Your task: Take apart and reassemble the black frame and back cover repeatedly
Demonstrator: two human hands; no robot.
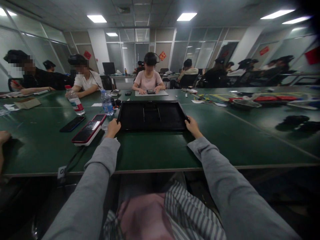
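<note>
Both arms reach forward in grey sleeves over the green table. A shallow black rectangular tray point(172, 116) with a raised rim is held between my hands. Two thin pale rods or wires point(159, 114) show in its middle; what they belong to I cannot make out. My left hand point(113, 128) is closed on the tray's left edge near the front corner. The opposite edge is gripped by my right hand point(193, 127), its thumb at the rim. The fingers under the tray are partly hidden.
Left of the tray are a device with a red-edged screen point(88, 130), a dark phone point(72, 124), a water bottle point(107, 103) and a red-capped bottle point(74, 101). A person point(149, 78) sits opposite. Cables point(212, 97) and a bowl point(246, 104) lie to the right.
</note>
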